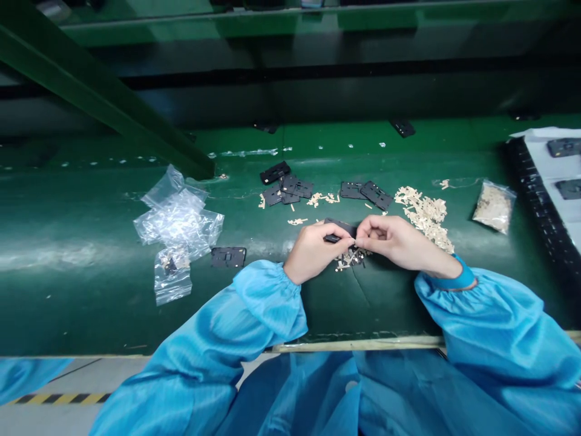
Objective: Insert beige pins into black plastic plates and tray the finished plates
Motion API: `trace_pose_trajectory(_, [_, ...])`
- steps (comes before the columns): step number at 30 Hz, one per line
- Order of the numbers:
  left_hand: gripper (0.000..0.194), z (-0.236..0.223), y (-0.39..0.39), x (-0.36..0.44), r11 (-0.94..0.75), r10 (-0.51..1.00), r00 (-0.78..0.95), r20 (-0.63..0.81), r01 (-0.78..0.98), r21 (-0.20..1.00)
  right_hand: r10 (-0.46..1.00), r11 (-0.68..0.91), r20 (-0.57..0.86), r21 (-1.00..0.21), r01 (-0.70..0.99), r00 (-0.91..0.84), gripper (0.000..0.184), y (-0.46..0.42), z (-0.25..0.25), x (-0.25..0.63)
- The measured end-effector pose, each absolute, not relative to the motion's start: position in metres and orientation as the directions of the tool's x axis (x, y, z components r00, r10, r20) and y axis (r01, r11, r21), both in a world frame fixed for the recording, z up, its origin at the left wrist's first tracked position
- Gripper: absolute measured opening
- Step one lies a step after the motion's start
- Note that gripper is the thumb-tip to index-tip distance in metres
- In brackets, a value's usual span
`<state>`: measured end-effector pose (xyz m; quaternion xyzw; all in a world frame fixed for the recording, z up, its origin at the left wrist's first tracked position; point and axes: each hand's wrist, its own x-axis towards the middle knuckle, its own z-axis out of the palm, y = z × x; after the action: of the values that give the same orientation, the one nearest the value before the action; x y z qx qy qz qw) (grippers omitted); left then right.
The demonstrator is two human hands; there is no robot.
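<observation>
- Left hand (pixel 315 247), to the left of the heap of cream pieces (pixel 424 212), pinches a black part (pixel 331 238) between thumb and fingers
- Right hand (pixel 393 241), just left of the heap's near end, has thumb and forefinger drawn narrow together beside the black part; what sits between the tips is too small to tell
- Mixed small bits (pixel 351 260) lie left of the heap, on its near side
- Two black plates (pixel 376 195) rest near the heap's left side, with a plate cluster (pixel 297 186) farther left
- Clear bags (pixel 175 212) lie well left of the heap, a filled bag (pixel 494 206) to its right
</observation>
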<state>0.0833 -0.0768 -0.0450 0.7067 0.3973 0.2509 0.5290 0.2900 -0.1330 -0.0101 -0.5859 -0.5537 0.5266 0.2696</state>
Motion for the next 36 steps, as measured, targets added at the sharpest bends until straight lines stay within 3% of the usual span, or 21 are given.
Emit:
trace_pose_trajectory(4, [0.01,-0.046,-0.077,0.084,-0.084,0.825,0.556,-0.1,0.295,0.952,0.922,-0.314,-0.368,-0.892,0.324,-0.119,0.039,-0.133,-0.008,0.297])
trace_pose_trajectory(10, [0.014,-0.046,-0.077,0.085,-0.023,0.834,0.534,-0.139,0.284,0.958,0.919,-0.283,-0.367,-0.866,0.412,-0.141,0.042,-0.135,-0.016,0.294])
trace_pose_trajectory(14, [0.015,-0.046,-0.076,0.084,0.005,0.821,0.55,-0.154,0.263,0.965,0.911,-0.343,-0.399,-0.875,0.341,-0.107,0.045,-0.134,-0.011,0.296])
trace_pose_trajectory(24, [0.009,-0.042,-0.084,0.081,-0.16,0.734,0.678,-0.041,0.232,0.959,0.937,-0.341,-0.34,-0.94,-0.001,-0.076,0.035,-0.134,-0.01,0.301])
trace_pose_trajectory(28, [0.028,-0.036,-0.086,0.081,-0.218,0.701,0.713,-0.021,0.242,0.945,0.944,-0.327,-0.323,-0.943,-0.063,-0.069,0.03,-0.134,-0.013,0.298])
trace_pose_trajectory(32, [0.011,-0.033,-0.086,0.079,-0.252,0.676,0.737,0.002,0.229,0.94,0.947,-0.321,-0.315,-0.942,-0.103,-0.069,0.023,-0.135,-0.014,0.295])
trace_pose_trajectory(36, [0.015,-0.031,-0.085,0.079,-0.293,0.6,0.8,0.003,0.216,0.931,0.947,-0.321,-0.317,-0.939,-0.124,-0.052,0.022,-0.136,-0.013,0.293])
